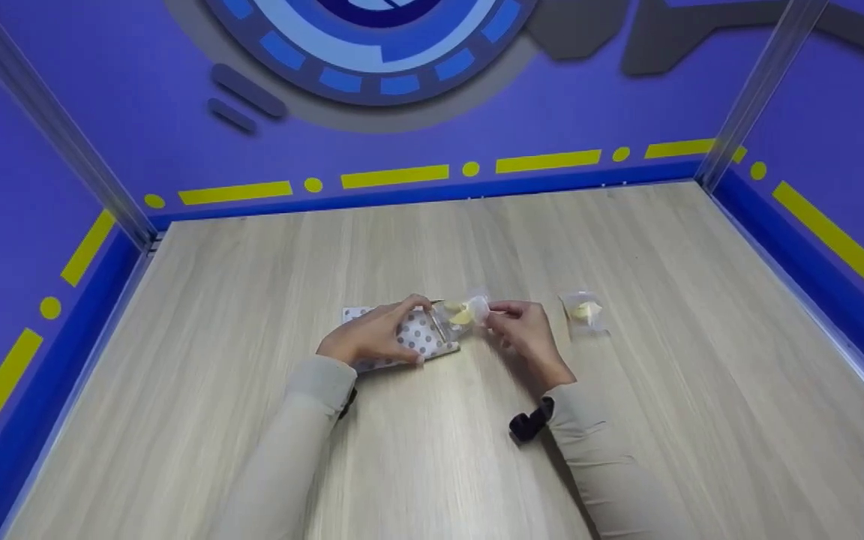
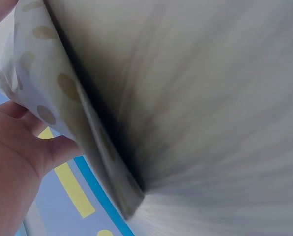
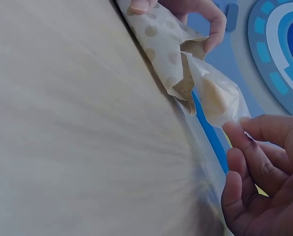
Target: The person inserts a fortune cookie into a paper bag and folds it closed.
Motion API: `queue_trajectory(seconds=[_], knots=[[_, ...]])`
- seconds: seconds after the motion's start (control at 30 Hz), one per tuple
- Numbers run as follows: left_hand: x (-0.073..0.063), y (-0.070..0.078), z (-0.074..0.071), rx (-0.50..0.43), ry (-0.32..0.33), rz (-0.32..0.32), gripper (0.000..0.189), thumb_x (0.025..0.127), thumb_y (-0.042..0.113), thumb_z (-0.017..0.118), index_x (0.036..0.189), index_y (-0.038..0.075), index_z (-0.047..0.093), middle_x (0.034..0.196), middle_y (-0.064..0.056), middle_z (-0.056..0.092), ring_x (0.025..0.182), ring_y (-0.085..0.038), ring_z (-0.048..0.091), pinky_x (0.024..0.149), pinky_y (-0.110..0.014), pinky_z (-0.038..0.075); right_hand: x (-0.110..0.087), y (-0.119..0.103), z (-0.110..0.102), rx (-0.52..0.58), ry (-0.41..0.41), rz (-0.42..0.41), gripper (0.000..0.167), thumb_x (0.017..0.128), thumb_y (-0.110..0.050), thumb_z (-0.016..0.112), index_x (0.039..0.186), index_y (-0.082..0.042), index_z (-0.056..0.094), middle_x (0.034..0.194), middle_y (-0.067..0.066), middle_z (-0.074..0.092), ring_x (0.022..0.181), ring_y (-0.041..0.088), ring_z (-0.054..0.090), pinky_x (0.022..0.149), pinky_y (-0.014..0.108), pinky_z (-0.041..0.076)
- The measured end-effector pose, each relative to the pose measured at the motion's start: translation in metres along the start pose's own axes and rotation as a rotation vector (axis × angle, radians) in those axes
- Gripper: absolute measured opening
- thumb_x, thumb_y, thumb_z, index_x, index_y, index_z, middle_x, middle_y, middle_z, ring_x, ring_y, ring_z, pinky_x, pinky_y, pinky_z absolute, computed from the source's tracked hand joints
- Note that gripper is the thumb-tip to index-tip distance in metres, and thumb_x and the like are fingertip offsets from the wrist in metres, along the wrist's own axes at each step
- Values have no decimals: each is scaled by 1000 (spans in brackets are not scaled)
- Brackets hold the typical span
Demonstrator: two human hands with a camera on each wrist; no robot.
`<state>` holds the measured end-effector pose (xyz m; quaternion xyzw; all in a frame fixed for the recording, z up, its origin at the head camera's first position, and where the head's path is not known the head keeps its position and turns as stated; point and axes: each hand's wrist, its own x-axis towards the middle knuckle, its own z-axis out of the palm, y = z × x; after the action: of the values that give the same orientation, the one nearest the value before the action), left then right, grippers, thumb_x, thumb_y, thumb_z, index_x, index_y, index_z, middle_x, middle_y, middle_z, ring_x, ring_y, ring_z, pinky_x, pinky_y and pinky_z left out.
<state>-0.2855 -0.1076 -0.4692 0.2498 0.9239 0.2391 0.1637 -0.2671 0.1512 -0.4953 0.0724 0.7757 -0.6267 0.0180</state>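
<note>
A white paper bag with grey-brown dots (image 1: 418, 335) lies on the table, its torn-looking mouth facing right. My left hand (image 1: 372, 335) grips the bag across its width, fingers on the far edge and thumb on the near one. At the mouth, a clear plastic packet (image 3: 218, 98) with a pale yellow piece in it is partly inside the bag. The thumb and forefinger of my right hand (image 1: 528, 331) pinch the packet's outer end. A similar clear packet (image 1: 586, 312) with a pale yellow piece lies just right of that hand. The bag's inside is mostly hidden.
The light wood table (image 1: 702, 360) carries the bag and packets. Blue-purple panels (image 1: 402, 150) with yellow markings stand along its back, left and right edges. A black strap device (image 1: 529, 426) sits on the right wrist.
</note>
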Motion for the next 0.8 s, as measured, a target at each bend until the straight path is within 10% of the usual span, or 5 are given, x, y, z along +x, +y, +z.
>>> queue_trajectory(seconds=[0.8], knots=[[-1,1,2,3,10,0,79,71,43,83,135,41,36,138,-2,51,104,-19,52,91,-41,44,-9,-2,9,-92,45,-34,34,81,-8,69,114,-1,68,71,5,67,51,11,56,41,22,41]])
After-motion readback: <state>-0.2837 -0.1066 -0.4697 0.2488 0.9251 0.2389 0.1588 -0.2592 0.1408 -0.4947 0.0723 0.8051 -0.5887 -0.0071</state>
